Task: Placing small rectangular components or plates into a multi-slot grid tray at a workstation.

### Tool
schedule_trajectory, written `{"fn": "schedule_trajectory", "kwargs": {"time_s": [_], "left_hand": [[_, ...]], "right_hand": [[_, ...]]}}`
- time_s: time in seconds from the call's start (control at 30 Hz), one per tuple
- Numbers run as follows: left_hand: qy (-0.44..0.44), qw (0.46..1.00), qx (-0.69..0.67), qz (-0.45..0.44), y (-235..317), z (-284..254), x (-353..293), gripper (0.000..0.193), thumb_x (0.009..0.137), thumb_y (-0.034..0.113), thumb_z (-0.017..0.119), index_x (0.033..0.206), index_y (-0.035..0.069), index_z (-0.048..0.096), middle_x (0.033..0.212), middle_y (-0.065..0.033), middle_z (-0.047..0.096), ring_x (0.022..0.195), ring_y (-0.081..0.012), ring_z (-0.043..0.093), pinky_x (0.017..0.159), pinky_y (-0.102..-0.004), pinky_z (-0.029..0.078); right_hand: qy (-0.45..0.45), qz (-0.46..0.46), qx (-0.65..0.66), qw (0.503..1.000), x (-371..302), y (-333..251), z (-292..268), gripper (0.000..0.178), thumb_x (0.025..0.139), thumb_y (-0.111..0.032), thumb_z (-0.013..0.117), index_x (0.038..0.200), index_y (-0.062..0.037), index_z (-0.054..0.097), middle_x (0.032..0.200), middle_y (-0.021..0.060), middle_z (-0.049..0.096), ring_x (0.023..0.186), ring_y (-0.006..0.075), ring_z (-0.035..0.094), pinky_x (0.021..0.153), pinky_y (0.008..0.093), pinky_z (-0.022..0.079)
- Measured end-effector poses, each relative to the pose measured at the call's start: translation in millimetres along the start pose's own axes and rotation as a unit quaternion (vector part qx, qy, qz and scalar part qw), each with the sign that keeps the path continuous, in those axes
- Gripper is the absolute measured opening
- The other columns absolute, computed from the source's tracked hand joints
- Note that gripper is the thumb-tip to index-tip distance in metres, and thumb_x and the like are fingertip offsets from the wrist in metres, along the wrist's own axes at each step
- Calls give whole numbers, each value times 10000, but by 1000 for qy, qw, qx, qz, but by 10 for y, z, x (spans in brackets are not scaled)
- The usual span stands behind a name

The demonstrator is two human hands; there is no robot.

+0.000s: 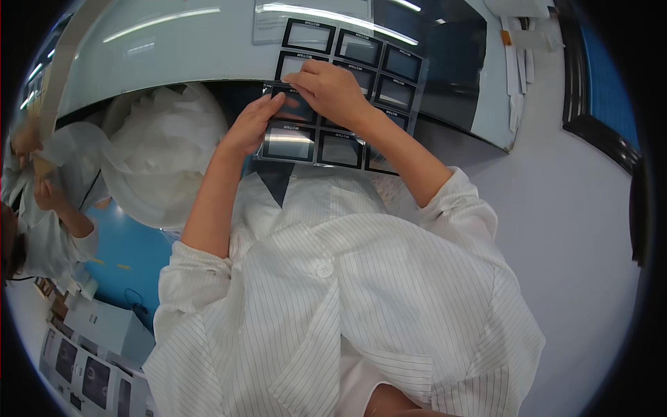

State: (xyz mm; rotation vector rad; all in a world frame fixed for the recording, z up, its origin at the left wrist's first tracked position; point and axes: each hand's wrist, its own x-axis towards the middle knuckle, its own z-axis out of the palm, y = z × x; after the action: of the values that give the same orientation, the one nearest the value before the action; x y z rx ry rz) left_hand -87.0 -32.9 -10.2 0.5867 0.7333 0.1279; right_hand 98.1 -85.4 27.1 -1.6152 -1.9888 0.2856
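A clear sheet (314, 115) carries rows of black-bordered rectangular windows and overhangs the near edge of the table. Its left edge is between the fingers of my left hand (251, 124), whose thumb side shows on top while the other fingertips are hidden. My right hand (332, 90) reaches across the upper left windows, fingers bent and closed in a pinch just above my left fingertips. Whatever is in that pinch is too small to make out. Glare and reflections lie over several windows.
A glossy pale table (174, 52) spreads beyond the sheet, with a dark panel (455, 76) on its right. Left of my forearm stands a round bin (167, 153) heaped with white film-like waste. Another person's hands (48, 194) work at the far left. White boxes (104, 326) sit lower left.
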Motion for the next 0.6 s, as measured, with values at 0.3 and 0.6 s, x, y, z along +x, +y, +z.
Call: {"fn": "schedule_trajectory", "kwargs": {"time_s": [0.3, 0.6], "left_hand": [[-19, 1000, -21, 4, -39, -48, 22, 351, 968, 308, 476, 1117, -6, 527, 1005, -173, 636, 843, -245, 659, 700, -341, 582], [10, 999, -20, 43, -62, 19, -1, 369, 956, 313, 507, 1130, -13, 532, 969, -177, 647, 766, -224, 668, 643, -307, 572]], "right_hand": [[-49, 3, -13, 999, 134, -92, 4, 178, 729, -118, 625, 885, -90, 704, 735, 43, 583, 700, 217, 620, 551, 334, 503], [-124, 14, -88, 988, 139, -155, -40, 195, 745, -123, 631, 928, -117, 699, 752, 46, 567, 701, 221, 614, 580, 328, 499]]}}
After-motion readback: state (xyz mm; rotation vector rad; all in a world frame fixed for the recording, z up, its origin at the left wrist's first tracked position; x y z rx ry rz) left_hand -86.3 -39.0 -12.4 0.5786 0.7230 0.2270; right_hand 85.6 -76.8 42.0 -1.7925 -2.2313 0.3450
